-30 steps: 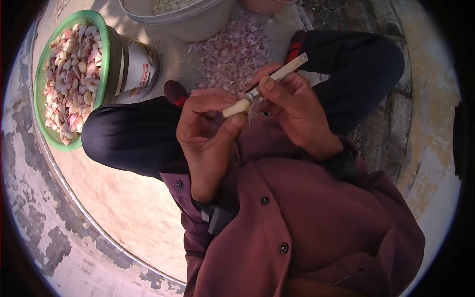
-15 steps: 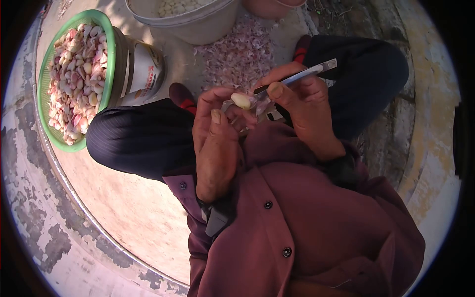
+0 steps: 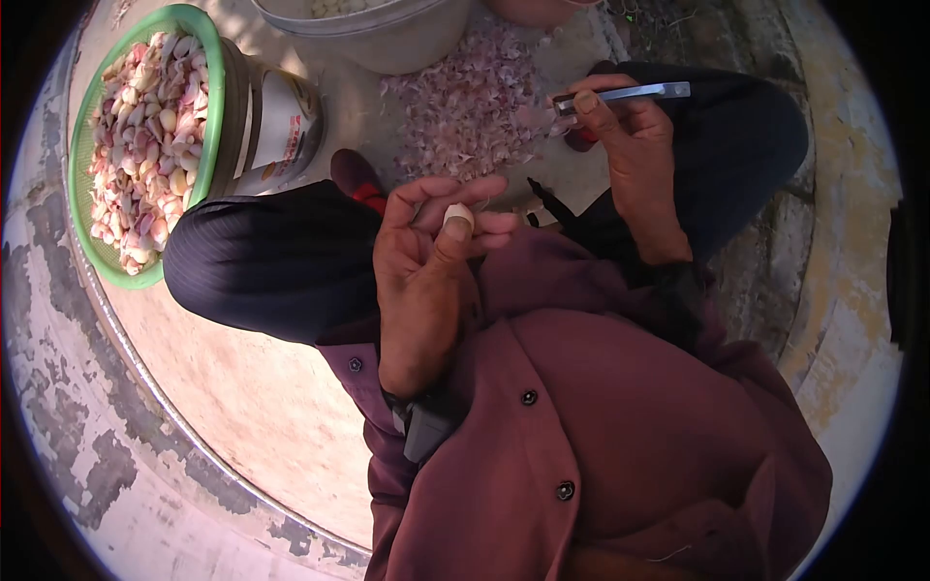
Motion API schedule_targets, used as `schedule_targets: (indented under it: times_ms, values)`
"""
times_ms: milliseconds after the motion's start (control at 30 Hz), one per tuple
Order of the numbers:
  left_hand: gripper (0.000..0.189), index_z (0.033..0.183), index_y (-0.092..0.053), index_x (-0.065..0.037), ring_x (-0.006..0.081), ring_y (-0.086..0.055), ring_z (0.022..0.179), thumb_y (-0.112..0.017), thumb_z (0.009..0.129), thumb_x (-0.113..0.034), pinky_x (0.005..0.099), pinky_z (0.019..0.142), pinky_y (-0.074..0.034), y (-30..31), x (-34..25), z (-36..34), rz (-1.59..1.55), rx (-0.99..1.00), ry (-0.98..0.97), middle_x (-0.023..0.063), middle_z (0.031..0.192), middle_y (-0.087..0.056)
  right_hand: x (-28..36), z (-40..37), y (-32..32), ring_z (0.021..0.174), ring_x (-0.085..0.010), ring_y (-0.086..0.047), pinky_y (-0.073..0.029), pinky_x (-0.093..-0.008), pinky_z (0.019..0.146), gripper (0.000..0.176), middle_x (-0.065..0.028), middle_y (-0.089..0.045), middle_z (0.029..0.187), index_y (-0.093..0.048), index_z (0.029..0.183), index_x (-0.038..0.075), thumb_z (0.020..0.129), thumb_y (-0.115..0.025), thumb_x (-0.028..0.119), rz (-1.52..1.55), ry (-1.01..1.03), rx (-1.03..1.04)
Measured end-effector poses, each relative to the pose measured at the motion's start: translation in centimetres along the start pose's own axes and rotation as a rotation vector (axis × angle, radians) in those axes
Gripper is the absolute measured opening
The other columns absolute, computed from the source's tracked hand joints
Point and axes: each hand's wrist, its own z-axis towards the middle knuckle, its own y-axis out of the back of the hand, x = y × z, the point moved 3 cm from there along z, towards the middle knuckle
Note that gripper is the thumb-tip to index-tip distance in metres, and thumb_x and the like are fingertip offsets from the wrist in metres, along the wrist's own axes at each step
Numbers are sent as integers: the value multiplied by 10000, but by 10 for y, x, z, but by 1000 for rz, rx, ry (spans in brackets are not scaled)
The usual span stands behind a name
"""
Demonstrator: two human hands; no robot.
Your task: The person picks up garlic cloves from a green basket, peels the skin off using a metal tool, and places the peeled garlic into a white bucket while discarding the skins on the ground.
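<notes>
A pale garlic clove [image 3: 458, 213] is pinched between the thumb and fingers of my left hand [image 3: 424, 276], palm turned up. My right hand [image 3: 635, 160] is closed round a knife [image 3: 644, 92] with a shiny metal handle, held out to the right over my knee. A bit of garlic skin [image 3: 536, 118] shows near the knife's tip, blurred. Beyond my hands, a heap of pinkish garlic skins [image 3: 470, 107] lies on the ground.
At the left, a green basket [image 3: 215, 107] full of unpeeled garlic cloves [image 3: 145, 145] rests on a white printed bucket [image 3: 281, 131]. A large pale tub [image 3: 387, 44] holding peeled cloves [image 3: 334, 8] stands ahead, beside a pink basin [image 3: 538, 10].
My right hand has moved away from my left, up and to the right, with the knife. My left thumb now presses over the clove.
</notes>
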Motion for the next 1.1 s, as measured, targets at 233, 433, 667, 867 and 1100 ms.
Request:
schedule_targets:
  times_ms: [233,433,667,867,1100]
  values:
    - [288,1093,-559,24,154,-651,782,-557,960,-231,261,740,-525,18,13,10,-236,104,-19,135,970,-645,13,-21,-27,909,-116,-612,-477,-249,805,201,-84,-650,1029,-653,997,0,855,-707,131,138,-237,210]
    - [262,1046,-589,10,98,-531,606,-579,952,-234,232,592,-438,12,16,10,-287,13,-45,63,827,-620,22,-36,-58,921,-136,-608,-483,-261,795,231,-88,-639,1006,-642,1025,-8,842,-717,112,352,-41,327]
    - [221,1028,-595,-10,93,-539,619,-584,950,-217,231,594,-440,17,22,9,-272,23,-36,50,834,-623,20,-34,-58,789,-139,-632,-504,-274,663,162,-74,-663,888,-663,956,-2,850,-705,113,123,127,330]
    - [196,1009,-577,-36,76,-499,675,-558,966,-226,218,603,-410,11,20,12,-313,-120,20,21,850,-584,46,-42,-65,844,-199,-633,-503,-286,713,188,-87,-680,905,-682,906,29,750,-773,83,-281,497,432]
    - [149,999,-559,-48,74,-436,651,-600,943,-180,221,628,-365,6,-27,33,-313,-56,-169,18,839,-569,49,-53,-69,842,-180,-621,-489,-298,749,157,-70,-668,928,-682,915,38,773,-746,56,180,-122,852]
